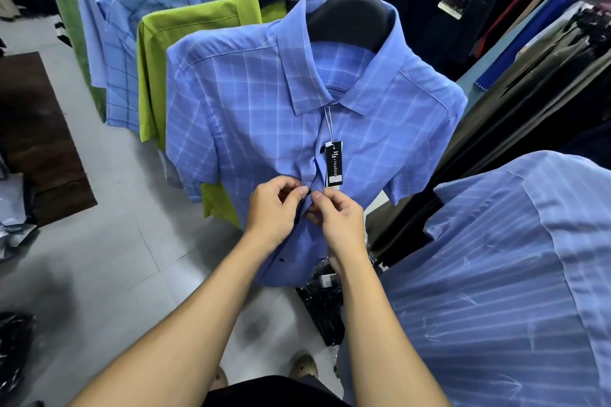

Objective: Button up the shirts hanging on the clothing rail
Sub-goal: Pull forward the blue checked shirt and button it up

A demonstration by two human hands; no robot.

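Left hand [274,208], right hand [340,218] — shirt [264,125] button hidden.

The word "creation" is printed in white, running vertically, on the black rectangular hang tag [334,162] hung at the placket of the blue checked short-sleeved shirt [264,109]. The lettering on a second black tag [454,0] cannot be read.

You're standing in a clothes shop, pretty obviously. The blue checked shirt [264,116] in front of you hangs on a black hanger [353,16] with a brand swing tag [334,163] dangling below the collar. A lime green shirt [185,26] and more blue shirts [132,10] line up behind it. Dark trousers [413,10] with their own label [454,0] hang on the right, and plastic-wrapped stock [325,301] sits on the tiled floor [115,258].
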